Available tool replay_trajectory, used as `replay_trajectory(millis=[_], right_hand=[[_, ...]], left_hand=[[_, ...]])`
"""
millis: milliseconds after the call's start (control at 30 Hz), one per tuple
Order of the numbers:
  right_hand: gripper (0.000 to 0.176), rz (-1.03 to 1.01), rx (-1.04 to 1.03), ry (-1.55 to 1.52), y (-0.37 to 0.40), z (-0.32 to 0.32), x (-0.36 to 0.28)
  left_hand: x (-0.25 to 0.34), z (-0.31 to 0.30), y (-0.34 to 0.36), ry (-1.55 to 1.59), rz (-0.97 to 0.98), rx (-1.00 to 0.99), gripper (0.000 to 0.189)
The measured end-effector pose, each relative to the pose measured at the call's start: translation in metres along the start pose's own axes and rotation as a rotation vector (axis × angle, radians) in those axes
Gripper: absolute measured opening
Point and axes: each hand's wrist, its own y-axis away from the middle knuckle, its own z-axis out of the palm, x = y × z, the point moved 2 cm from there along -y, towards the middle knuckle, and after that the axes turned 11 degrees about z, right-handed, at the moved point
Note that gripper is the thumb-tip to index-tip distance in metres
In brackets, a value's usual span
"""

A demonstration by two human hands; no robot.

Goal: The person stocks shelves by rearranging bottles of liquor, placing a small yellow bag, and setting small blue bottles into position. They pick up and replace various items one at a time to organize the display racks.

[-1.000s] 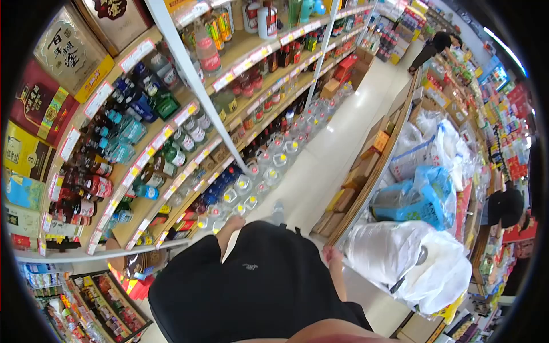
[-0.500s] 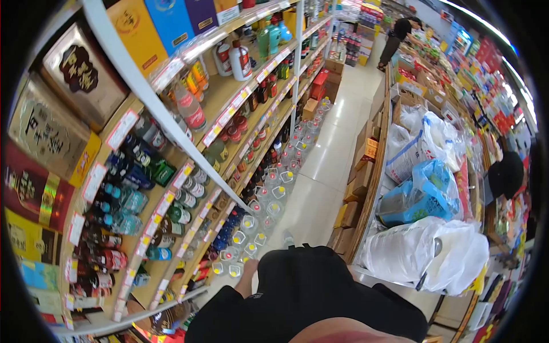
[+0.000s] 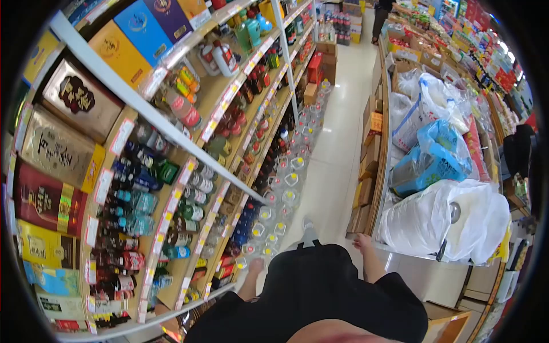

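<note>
My left hand (image 3: 255, 266) hangs low beside the shelves, near clear plastic jugs (image 3: 265, 212) with yellow and red marks on the floor. Its fingers are too blurred to make out, and no object shows in it. On the other side, my right hand (image 3: 362, 242) is beside the corner of the display counter, its fingers loosely apart with nothing between them. White plastic bags (image 3: 423, 220) lie on the counter above and to the right of that hand. Behind them sits a blue bag (image 3: 434, 160).
Shelves of bottles (image 3: 137, 203) and boxed goods (image 3: 54, 200) line the left side. Cardboard boxes (image 3: 366, 148) stand along the counter's base. A shiny tiled aisle (image 3: 337, 137) runs between. Another person (image 3: 380, 23) stands at the far end, partly cut off.
My right hand has come into view beside the counter. The view has tilted down and shifted, so the distant person is now mostly cut off. A foot shows further forward on the floor.
</note>
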Motion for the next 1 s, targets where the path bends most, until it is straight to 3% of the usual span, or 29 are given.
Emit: replay_trajectory(millis=[67, 167, 233, 300, 367, 433, 467, 533, 567, 633, 700, 767, 833, 967, 1000], right_hand=[[0.037, 0.041, -0.010, -0.042, 0.003, 0.017, 0.035], [0.044, 0.092, -0.036, -0.002, 0.007, 0.031, 0.096], [0.042, 0.105, -0.088, -0.049, 0.005, 0.030, 0.153], [0.042, 0.071, -0.058, 0.330, 0.046, 0.018, 0.177], [0.042, 0.126, -0.055, 0.456, 0.034, -0.008, 0.218], [0.041, 0.277, -0.063, 0.350, 0.006, -0.039, 0.256], [0.041, 0.333, -0.050, 0.291, -0.007, -0.055, 0.272], [0.040, 0.348, -0.009, 0.330, 0.021, -0.062, 0.264], [0.039, 0.314, 0.018, 0.411, 0.051, -0.059, 0.250], [0.038, 0.228, 0.077, 0.464, 0.072, -0.044, 0.231], [0.040, 0.130, 0.142, 0.396, 0.072, -0.021, 0.222], [0.043, -0.027, 0.054, 0.612, 0.102, 0.035, 0.188], [0.030, -0.247, 0.034, 0.526, 0.127, 0.118, 0.172], [0.034, -0.678, -0.383, 0.696, 0.258, 0.347, 0.142], [0.035, -0.792, -0.449, 0.816, 0.320, 0.404, 0.135]], left_hand=[[0.000, -0.023, 0.028, 0.069, -0.185, 0.151, 0.034], [0.064, -0.084, 0.095, 0.149, -0.321, 0.263, 0.047], [0.039, -0.078, 0.126, 0.144, -0.398, 0.241, 0.046], [0.029, -0.075, 0.166, 0.082, -0.399, 0.306, 0.055], [0.016, -0.076, 0.200, 0.140, -0.430, 0.458, 0.049], [0.028, -0.097, 0.235, 0.204, -0.578, 0.580, 0.045], [0.022, -0.105, 0.248, 0.203, -0.540, 0.663, 0.041], [0.015, -0.120, 0.261, 0.216, -0.464, 0.917, 0.031], [-0.018, -0.111, 0.264, 0.047, -0.344, 1.090, 0.026], [-0.035, -0.133, 0.276, 0.254, -0.381, 1.236, 0.031], [-0.052, -0.172, 0.276, 0.259, -0.377, 1.371, 0.032], [-0.052, -0.210, 0.285, 0.330, -0.323, 1.475, 0.031], [-0.039, -0.257, 0.286, 0.466, -0.201, 1.560, 0.030], [-0.074, -0.319, 0.268, 0.414, -0.114, 1.460, 0.027], [-0.092, -0.325, 0.262, 0.405, -0.233, 1.269, 0.030]])
